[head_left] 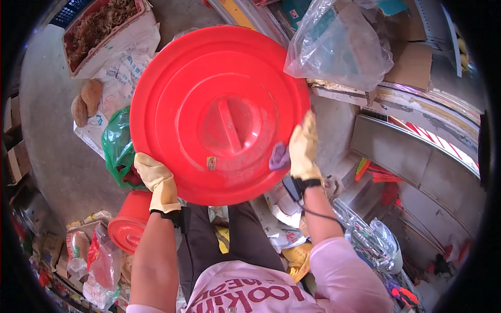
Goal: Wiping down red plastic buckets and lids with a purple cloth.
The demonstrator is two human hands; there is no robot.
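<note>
A large round red plastic lid (191, 117) with a moulded bar handle and a small sticker is held up in front of me. My left hand (156, 178), in a pale yellow glove, grips its lower left rim. On the right rim is my right hand (305, 150), gloved the same way, with a crumpled purple cloth (279, 156) beside the thumb side against the lid. The fingers under the rim are hidden on both sides. Whatever lies beneath the lid is covered by it.
Left of the lid are a green plastic bag (119, 144), brown gourd-like produce (87, 102) and a red crate (103, 29) of dried brown stuff. A smaller red lidded bucket (131, 223) stands by my left forearm. At upper right, a clear plastic bag (340, 51) hangs over a counter edge.
</note>
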